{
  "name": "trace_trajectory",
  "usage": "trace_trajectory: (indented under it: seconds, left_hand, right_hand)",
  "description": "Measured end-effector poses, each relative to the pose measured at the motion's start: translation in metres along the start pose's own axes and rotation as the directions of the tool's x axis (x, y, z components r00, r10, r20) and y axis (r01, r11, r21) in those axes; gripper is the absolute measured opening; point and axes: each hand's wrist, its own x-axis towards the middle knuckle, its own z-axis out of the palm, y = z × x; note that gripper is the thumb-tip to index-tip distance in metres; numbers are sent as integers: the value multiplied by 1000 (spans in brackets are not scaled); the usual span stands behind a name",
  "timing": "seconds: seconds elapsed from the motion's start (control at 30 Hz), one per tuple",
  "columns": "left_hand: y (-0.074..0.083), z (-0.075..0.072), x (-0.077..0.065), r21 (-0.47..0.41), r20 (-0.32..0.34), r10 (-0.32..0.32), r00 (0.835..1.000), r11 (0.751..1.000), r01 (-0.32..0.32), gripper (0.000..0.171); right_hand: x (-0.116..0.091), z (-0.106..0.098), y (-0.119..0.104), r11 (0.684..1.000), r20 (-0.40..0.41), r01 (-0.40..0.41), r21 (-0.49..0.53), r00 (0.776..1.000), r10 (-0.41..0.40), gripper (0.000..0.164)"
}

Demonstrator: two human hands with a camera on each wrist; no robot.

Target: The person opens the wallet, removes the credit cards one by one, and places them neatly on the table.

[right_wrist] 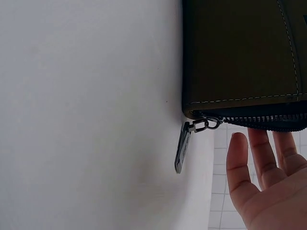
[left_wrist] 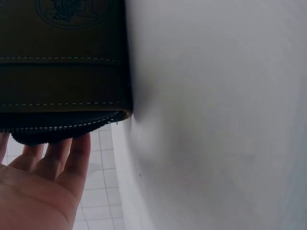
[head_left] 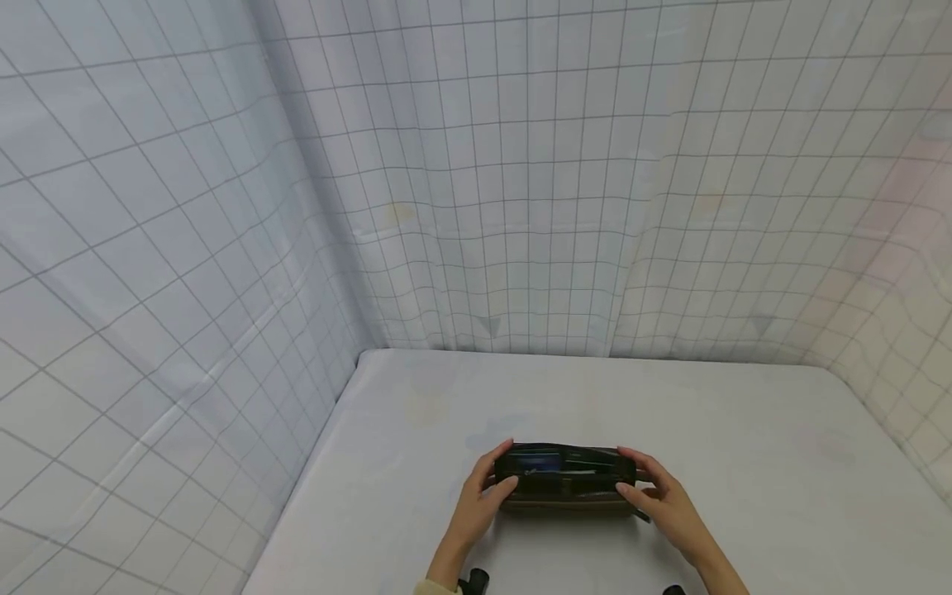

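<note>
A dark brown zip wallet [head_left: 567, 504] stands on the white table with its mouth upward, unzipped and spread apart. Inside it, a blue item [head_left: 539, 462] and dark dividers show. My left hand [head_left: 479, 500] holds its left end, thumb on the near edge and fingers at the far side. At the opposite end my right hand [head_left: 664, 498] grips it the same way. Pale stitching and a stamped emblem [left_wrist: 72, 12] mark the wallet's face in the left wrist view. A metal zipper pull [right_wrist: 182, 147] hangs at the right corner in the right wrist view.
The white table [head_left: 416, 413] reaches back to a white, grid-lined curtain [head_left: 521, 207]. Another grid-lined side [head_left: 149, 248] rises along the left, and one more [head_left: 915, 330] at the right. Small black devices, one of them a wrist mount [head_left: 476, 580], sit by the wrists.
</note>
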Motion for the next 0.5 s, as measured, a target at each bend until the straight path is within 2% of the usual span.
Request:
trace_trajectory:
  seconds: [0.1, 0.3, 0.5]
  left_hand:
    - [-8, 2, 1, 5, 10, -14, 1000, 1000, 14, 56]
    - [-32, 6, 6, 79, 21, -59, 998, 995, 57, 67]
    - [-37, 6, 5, 77, 53, -76, 996, 994, 72, 76]
  right_hand:
    - [-2, 1, 1, 1000, 0, 6, -16, 1000, -6, 58]
    - [-5, 0, 4, 1000, 2, 10, -14, 1000, -10, 66]
    - [-10, 0, 5, 1000, 4, 6, 0, 1000, -6, 72]
